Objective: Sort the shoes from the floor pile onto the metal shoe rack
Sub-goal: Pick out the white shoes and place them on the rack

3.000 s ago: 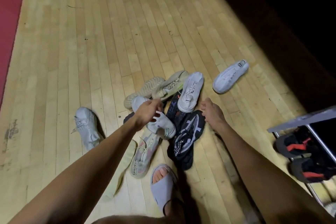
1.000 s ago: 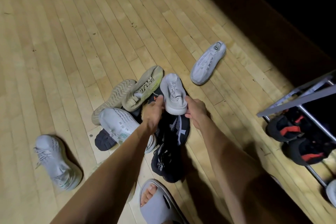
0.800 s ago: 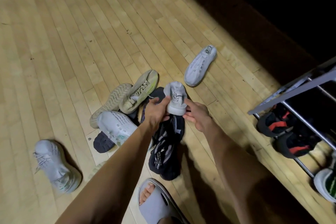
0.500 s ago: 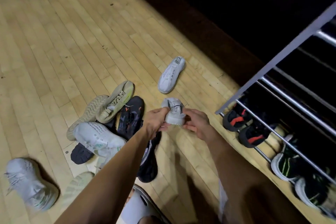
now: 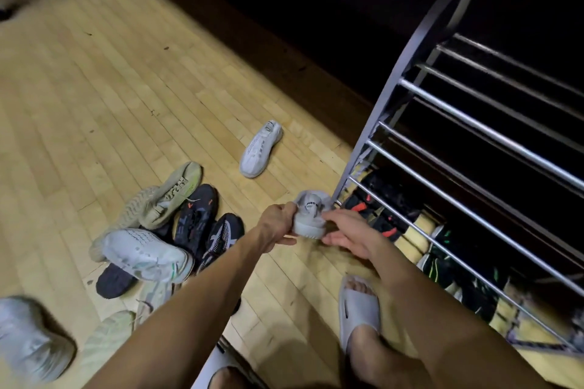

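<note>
I hold a white sneaker [image 5: 308,213] heel-first in the air, just left of the metal shoe rack [image 5: 420,98]. My left hand [image 5: 275,224] grips its left side and my right hand [image 5: 344,232] supports its right side from below. The rack's low shelf carries black shoes with red marks [image 5: 376,208] and black shoes with green marks [image 5: 442,265]. The floor pile [image 5: 164,230] lies to the left: several pale and dark sneakers heaped together. One white sneaker [image 5: 260,148] lies alone beyond my hands.
A light grey sneaker [image 5: 28,341] sits at the bottom left corner. My right foot in a grey slide [image 5: 358,306] stands on the wooden floor [image 5: 110,88] near the rack. A dark wall runs behind the rack.
Both hands lifted the white sneaker off the pile and carried it right, toward the rack. The view swung right, so the rack now fills the right side.
</note>
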`<state>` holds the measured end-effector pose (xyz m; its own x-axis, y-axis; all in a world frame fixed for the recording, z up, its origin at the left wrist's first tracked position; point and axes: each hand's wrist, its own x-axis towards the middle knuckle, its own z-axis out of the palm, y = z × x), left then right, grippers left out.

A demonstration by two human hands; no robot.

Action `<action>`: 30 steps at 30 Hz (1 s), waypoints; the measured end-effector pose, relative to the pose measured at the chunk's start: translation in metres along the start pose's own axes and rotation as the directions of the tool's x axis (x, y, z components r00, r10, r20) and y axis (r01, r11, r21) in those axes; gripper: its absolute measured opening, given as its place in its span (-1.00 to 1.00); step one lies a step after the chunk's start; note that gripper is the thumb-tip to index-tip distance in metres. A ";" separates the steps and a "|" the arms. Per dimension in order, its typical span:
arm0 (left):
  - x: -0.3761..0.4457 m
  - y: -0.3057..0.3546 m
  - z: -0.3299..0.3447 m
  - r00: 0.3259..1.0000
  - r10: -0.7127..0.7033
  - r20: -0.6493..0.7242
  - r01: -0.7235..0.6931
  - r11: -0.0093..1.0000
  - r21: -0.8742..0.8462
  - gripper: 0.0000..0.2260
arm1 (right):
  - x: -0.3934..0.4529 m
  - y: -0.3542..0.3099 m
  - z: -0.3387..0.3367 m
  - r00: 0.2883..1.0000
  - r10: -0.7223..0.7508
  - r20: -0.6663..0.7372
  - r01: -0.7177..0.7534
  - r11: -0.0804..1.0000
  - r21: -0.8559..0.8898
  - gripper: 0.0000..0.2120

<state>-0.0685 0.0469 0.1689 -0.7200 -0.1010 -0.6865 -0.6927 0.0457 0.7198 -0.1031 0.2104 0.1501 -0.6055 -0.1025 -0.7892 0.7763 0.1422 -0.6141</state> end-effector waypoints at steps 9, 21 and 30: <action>-0.042 0.028 0.057 0.993 0.114 0.022 -0.116 0.987 0.114 -0.79 | -0.049 -0.016 -0.064 0.990 0.078 0.114 -0.091 0.989 0.118 -0.70; -0.042 0.030 0.116 0.981 0.193 0.010 -0.192 0.968 0.163 -0.70 | -0.069 -0.009 -0.134 0.986 0.081 0.144 -0.107 0.977 0.184 -0.85; -0.069 0.026 0.104 0.979 0.192 -0.063 -0.185 0.977 0.107 -0.77 | -0.086 -0.016 -0.124 0.968 0.041 0.248 -0.073 0.990 0.121 -0.86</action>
<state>-0.0414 0.1582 0.2243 -0.8356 -0.1530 -0.5276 -0.5482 0.1699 0.8189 -0.0850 0.3394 0.2289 -0.5107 -0.3373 -0.7908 0.8340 0.0292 -0.5510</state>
